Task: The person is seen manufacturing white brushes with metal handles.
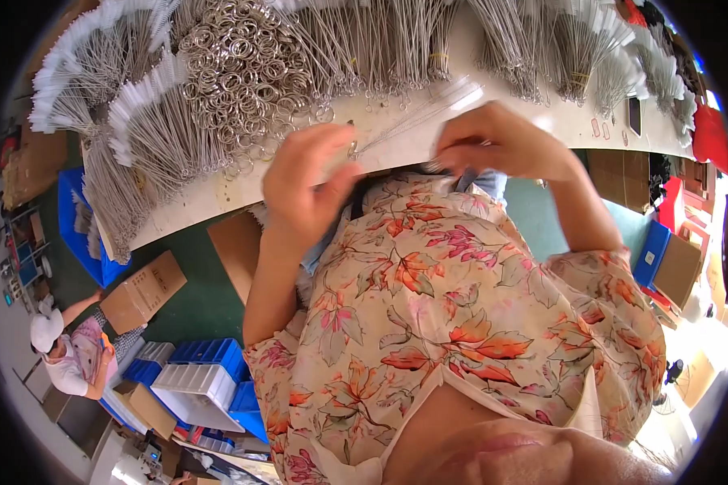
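My left hand (306,179) is at the table's near edge, blurred a little, with thumb and forefinger apart. Just off its fingertips is a small metal ring (353,149) at the looped ends of a few thin wire brushes (416,117). These brushes slant away to the right, their white bristle ends pointing at the far side. To the right, my right hand (501,141) hovers with its fingers curled in; a small shiny bit shows at them, too blurred to name. A big heap of metal rings (243,73) lies beyond my left hand.
Bundles of wire brushes (404,48) line the back of the white table (186,202), with more at its left. A dark phone-like slab (635,115) lies at the right. Blue bins (218,356), a cardboard box (143,291) and another person (69,356) are at lower left.
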Demonstrator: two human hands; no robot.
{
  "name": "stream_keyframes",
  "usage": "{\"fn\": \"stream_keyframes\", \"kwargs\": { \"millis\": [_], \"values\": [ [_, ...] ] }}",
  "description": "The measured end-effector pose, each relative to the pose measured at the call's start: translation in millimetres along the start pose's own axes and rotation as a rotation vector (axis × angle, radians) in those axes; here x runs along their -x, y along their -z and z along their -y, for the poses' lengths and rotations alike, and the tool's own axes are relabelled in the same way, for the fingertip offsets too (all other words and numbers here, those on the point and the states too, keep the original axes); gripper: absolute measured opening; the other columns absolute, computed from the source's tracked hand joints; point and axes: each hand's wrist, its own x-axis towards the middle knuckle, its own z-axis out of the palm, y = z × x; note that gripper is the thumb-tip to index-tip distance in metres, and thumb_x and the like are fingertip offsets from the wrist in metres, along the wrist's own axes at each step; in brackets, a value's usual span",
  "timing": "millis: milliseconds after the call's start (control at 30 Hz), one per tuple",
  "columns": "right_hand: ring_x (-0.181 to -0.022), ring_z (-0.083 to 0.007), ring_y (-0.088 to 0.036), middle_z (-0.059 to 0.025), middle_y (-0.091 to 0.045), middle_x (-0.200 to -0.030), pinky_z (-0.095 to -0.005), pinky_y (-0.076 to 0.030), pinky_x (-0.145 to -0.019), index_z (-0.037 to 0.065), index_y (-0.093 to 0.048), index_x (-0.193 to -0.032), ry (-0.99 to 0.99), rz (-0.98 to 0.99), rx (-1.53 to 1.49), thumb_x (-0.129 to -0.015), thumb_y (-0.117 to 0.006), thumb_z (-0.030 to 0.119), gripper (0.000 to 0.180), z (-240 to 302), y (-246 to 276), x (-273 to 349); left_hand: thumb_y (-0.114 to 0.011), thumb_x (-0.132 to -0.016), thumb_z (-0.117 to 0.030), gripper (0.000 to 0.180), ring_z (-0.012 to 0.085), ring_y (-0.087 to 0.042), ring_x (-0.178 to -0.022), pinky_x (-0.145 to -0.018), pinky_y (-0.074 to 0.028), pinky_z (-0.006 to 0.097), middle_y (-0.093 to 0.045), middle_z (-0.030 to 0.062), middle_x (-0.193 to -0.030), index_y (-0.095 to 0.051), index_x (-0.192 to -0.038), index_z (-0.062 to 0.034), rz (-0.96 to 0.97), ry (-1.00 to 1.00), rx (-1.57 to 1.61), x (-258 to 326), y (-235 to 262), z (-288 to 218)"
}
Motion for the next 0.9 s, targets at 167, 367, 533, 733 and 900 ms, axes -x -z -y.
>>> {"fn": "stream_keyframes", "kwargs": {
  "millis": [167, 367, 533, 733, 900],
  "values": [
    [-0.075, -0.0222, -0.062, -0.0051, -0.059, -0.074, -0.0347, -0.049, -0.061, 0.01, -0.062, -0.074, -0.214, -0.365, 1.311, -0.071, -0.059, 0.007, 0.005, -66, -11, 26, -0.064, -0.082, -0.012, 0.013, 0.0106, -0.055, -0.061, -0.056, -0.044, 0.025, -0.062, 0.0051, -0.074, -0.062, -0.092, -0.0035, 0.217, 0.524, -0.185, 38, -10, 22],
    [-0.069, -0.0252, -0.061, -0.006, -0.06, -0.082, -0.0346, -0.049, -0.063, 0.009, -0.066, -0.081, 0.279, -0.397, 0.306, -0.079, -0.064, 0.015, 0.007, -36, -46, -12, -0.061, -0.083, -0.007, 0.008, 0.0102, -0.06, -0.065, -0.056, -0.049, 0.026, -0.064, 0.0087, -0.081, -0.057, -0.082, -0.0002, 0.15, 0.531, -0.081, 29, -16, 20],
    [-0.065, -0.0226, -0.06, -0.0075, -0.061, -0.088, -0.031, -0.048, -0.059, 0.005, -0.065, -0.083, 0.488, -0.447, 0.483, -0.075, -0.067, 0.006, 0.008, 6, -67, -57, -0.055, -0.085, 0.003, 0.009, 0.0172, -0.063, -0.076, -0.068, -0.056, 0.028, -0.062, 0.0155, -0.098, -0.056, -0.094, 0.0048, -0.075, 0.666, 0.647, 3, 14, -5],
    [-0.071, -0.0236, -0.06, -0.0089, -0.062, -0.084, -0.0304, -0.047, -0.062, 0.002, -0.064, -0.085, 0.512, -0.318, 0.176, -0.078, -0.064, 0.007, 0.008, 28, -48, -59, -0.056, -0.083, 0.004, 0.015, 0.0143, -0.063, -0.082, -0.068, -0.053, 0.023, -0.061, 0.0131, -0.102, -0.063, -0.096, 0.0029, 0.089, 0.371, 0.391, -20, 43, -14],
    [-0.073, -0.0215, -0.06, -0.0096, -0.061, -0.083, -0.0305, -0.047, -0.065, 0.001, -0.064, -0.087, 0.492, -0.291, 0.081, -0.079, -0.064, 0.006, 0.009, 33, -47, -60, -0.055, -0.08, 0.008, 0.022, 0.0165, -0.063, -0.085, -0.071, -0.053, 0.024, -0.061, 0.0126, -0.101, -0.063, -0.099, 0.002, 0.103, 0.283, 0.389, -32, 49, -18]
  ]
}}
